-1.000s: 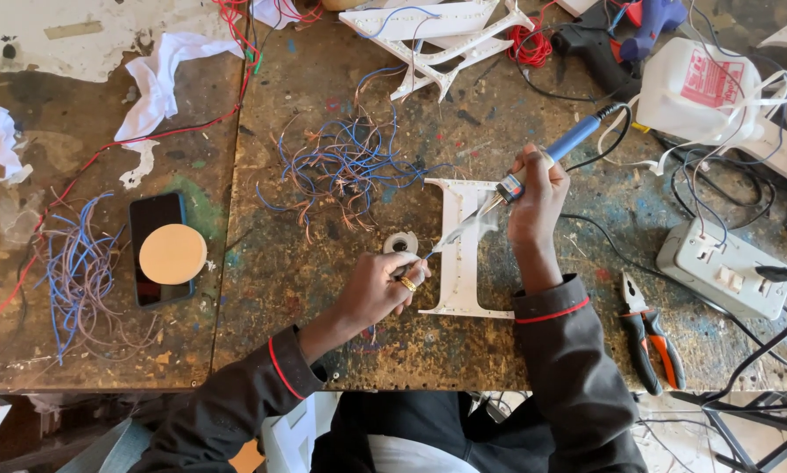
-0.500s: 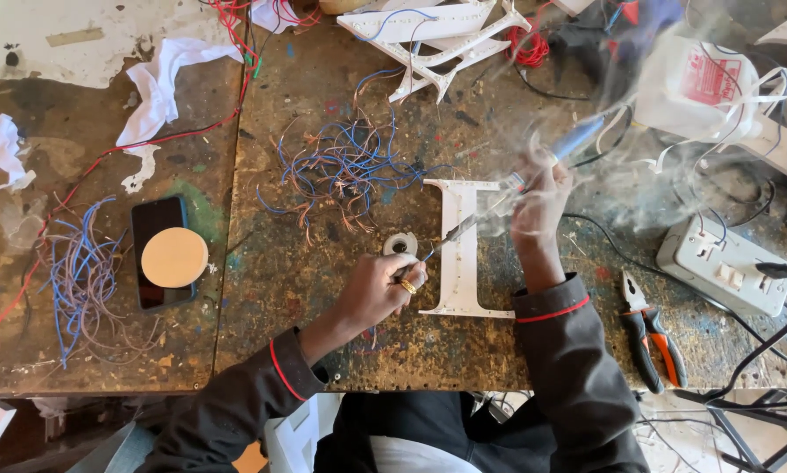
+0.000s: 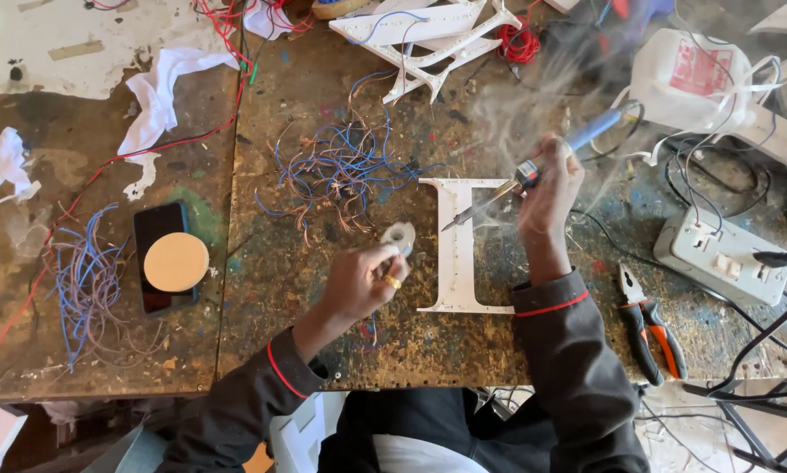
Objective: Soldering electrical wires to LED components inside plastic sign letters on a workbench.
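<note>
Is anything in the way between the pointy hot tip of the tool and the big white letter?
Nothing visible. The blue-handled soldering iron in the right hand points its tip over the white I-shaped letter, with only thin smoke drifting there. The left hand stays beside it.

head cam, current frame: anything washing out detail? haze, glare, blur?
Head view: grey smoke drifts above the right hand and soldering iron, veiling the bench and the white jug at upper right; the white letter piece and left hand stay sharp; even daylight, soft shadows, no hard glare; the white paint patch at top left reads bright.
</note>
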